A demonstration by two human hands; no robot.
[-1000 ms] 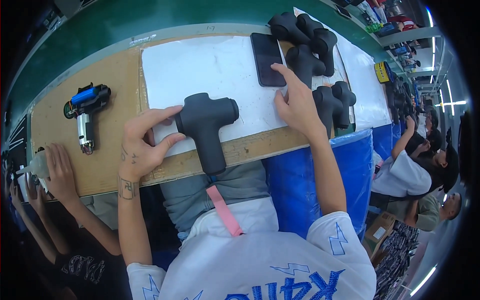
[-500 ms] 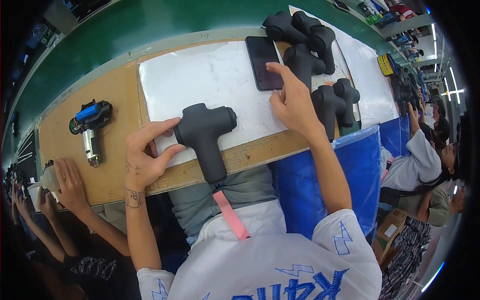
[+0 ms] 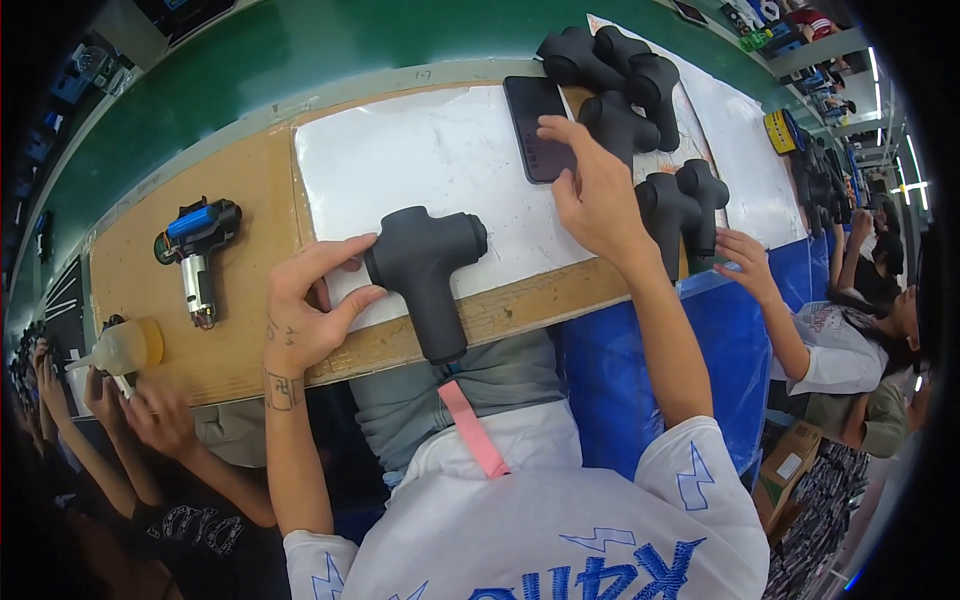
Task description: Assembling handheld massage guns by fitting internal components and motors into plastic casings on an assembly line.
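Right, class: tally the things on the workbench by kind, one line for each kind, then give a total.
Black massage guns: 6
Uncased gun with blue battery: 1
Dark phone: 1
Yellow squeeze bottle: 1
White mat: 1
Total: 10

Massage gun [image 3: 428,268] matte black; phone [image 3: 538,127] black; mat [image 3: 440,180] white; board [image 3: 140,290] tan; belt [image 3: 300,50] green.

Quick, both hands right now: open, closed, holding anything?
Left hand: open, thumb and fingers against the black massage gun, not gripping.
Right hand: open, fingertip on the dark phone.
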